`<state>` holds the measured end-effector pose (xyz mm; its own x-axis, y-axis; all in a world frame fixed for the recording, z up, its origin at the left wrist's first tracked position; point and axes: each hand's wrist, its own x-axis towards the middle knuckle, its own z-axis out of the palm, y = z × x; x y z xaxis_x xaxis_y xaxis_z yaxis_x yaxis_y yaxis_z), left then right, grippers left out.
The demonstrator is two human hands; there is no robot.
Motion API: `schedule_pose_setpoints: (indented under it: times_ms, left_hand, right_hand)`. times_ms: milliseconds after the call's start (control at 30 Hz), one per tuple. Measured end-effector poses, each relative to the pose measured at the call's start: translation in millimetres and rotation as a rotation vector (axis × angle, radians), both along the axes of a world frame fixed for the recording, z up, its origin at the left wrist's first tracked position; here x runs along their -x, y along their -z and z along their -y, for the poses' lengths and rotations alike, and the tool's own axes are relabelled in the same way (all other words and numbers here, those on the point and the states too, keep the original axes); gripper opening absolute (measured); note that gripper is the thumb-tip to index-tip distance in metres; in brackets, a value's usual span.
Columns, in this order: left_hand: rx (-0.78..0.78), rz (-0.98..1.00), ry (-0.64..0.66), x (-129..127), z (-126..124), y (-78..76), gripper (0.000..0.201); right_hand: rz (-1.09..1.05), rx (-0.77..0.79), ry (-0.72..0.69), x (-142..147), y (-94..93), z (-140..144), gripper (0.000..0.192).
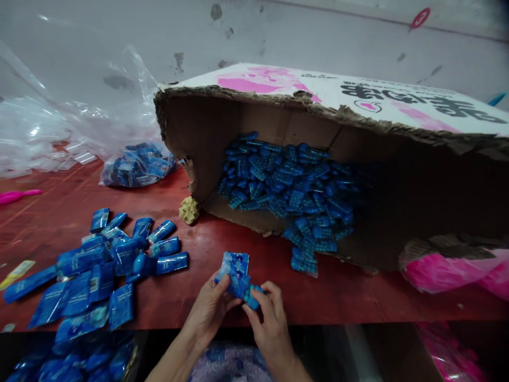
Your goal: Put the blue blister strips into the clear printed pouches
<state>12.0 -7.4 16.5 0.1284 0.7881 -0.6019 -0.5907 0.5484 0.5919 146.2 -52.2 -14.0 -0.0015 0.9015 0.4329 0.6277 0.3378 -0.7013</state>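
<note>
My left hand (210, 305) pinches a blue printed packet (237, 263) near the table's front edge. Against the packet's lower right corner, my right hand (271, 317) grips a small blue item with rounded bumps (253, 297); its exact kind I cannot make out. The item touches the packet, and whether part of it is inside is hidden by my fingers. Beyond my hands, many similar blue items in clear wrap (286, 178) lie heaped in a cardboard box (278, 119) tipped on its side. Blue packets (101, 278) lie scattered to the left.
A clear bag of blue packets (139, 164) sits behind the scattered ones, beside a crumpled yellowish lump (189, 210). Below the red table (210, 236), a container holds more blue packets (79, 363). Pink plastic (449, 269) lies at the right. A pink object (19, 195) lies far left.
</note>
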Motion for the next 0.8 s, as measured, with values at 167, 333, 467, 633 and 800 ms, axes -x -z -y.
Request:
schedule_pose_setpoints:
  times_ms: [167, 333, 467, 633, 800]
  left_hand:
    - [0.006, 0.068, 0.065, 3, -2, -0.8, 0.016]
    - [0.023, 0.188, 0.203, 19, -3, -0.1, 0.019]
    - [-0.074, 0.329, 0.334, 22, -1, 3.0, 0.028]
    - [-0.170, 0.454, 0.435, 21, -2, 9.3, 0.035]
    - [-0.196, 0.507, 0.470, 18, -4, 10.0, 0.034]
  right_hand:
    - [-0.139, 0.137, -0.164, 4, -14.0, -6, 0.027]
    - [-0.363, 0.286, -0.308, -6, -17.3, -13, 0.036]
    - [-0.543, 0.351, -0.292, -9, -2.9, -19, 0.064]
    - [-0.710, 0.491, -0.431, -13, 3.0, -28, 0.085]
    - [-0.796, 0.547, -0.520, -14, 2.0, -31, 0.085]
